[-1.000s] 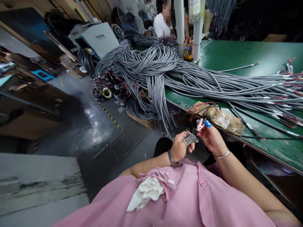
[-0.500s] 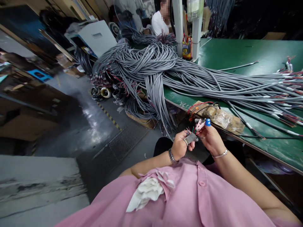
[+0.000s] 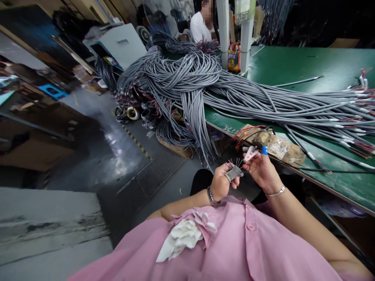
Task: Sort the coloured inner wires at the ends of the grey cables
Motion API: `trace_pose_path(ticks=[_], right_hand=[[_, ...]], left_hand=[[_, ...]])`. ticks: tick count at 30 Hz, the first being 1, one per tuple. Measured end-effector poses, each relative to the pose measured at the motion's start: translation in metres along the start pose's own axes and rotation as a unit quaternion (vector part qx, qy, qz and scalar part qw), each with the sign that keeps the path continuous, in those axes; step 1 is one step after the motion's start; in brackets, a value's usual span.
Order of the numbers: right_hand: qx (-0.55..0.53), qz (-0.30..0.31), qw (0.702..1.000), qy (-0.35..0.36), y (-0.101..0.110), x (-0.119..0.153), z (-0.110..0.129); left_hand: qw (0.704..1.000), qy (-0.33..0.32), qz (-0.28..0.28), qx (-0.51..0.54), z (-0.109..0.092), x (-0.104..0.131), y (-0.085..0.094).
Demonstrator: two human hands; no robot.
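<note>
My left hand (image 3: 221,182) is closed on a small bunch of thin coloured wires (image 3: 234,163), whose tips fan out above the fingers. A grey cover (image 3: 233,173) lies over its thumb. Just to the right, my right hand (image 3: 266,171) holds a small pale pink clip-like tool (image 3: 250,153) in its fingers. A blue cap (image 3: 264,150) covers the right thumb. The tool sits a little apart from the wire tips. Most of the wires' length is hidden by the left hand.
Grey cables (image 3: 187,72) pile over the green table (image 3: 293,62) and hang off its near edge. By my right hand lies a tape-wrapped block (image 3: 281,148) with red and black leads. A post (image 3: 247,43) rises from the table. Behind it sits a person in white (image 3: 199,28).
My right hand has moved slightly right with the pink tool, away from the wires. The left hand stays nearly in place, and the wire tips show more spread out.
</note>
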State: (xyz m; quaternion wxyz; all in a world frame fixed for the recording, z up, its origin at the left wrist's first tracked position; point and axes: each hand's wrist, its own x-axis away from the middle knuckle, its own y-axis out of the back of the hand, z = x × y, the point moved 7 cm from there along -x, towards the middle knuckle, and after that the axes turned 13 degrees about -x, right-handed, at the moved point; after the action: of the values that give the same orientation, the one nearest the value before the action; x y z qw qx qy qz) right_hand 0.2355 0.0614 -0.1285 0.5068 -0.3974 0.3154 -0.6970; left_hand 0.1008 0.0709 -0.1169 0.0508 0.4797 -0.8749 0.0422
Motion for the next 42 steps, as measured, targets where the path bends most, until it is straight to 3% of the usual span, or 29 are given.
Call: trace_pose_path(ticks=[7, 13, 20, 28, 34, 42], right_hand=[[0.031, -0.018, 0.998, 0.047, -0.003, 0.006, 0.006], [-0.01, -0.009, 1.0, 0.003, 0.002, 0.002, 0.0], [-0.009, -0.033, 0.999, 0.02, 0.007, -0.001, -0.001], [0.004, 0.005, 0.999, -0.046, 0.006, 0.009, -0.003], [0.144, 0.047, 0.978, -0.142, 0.012, 0.021, -0.01], [0.312, 0.13, 0.939, -0.056, -0.014, 0.031, -0.004]], left_hand=[[0.999, -0.001, -0.029, 0.042, -0.004, -0.005, -0.004], [0.999, 0.001, -0.04, 0.033, 0.0, -0.008, -0.006], [0.999, 0.028, -0.032, 0.009, 0.006, -0.01, -0.008], [0.999, 0.025, -0.024, 0.001, 0.011, -0.003, -0.001], [0.999, 0.022, 0.022, -0.039, 0.011, 0.003, 0.001], [0.98, 0.059, 0.163, -0.098, 0.017, 0.006, -0.022]])
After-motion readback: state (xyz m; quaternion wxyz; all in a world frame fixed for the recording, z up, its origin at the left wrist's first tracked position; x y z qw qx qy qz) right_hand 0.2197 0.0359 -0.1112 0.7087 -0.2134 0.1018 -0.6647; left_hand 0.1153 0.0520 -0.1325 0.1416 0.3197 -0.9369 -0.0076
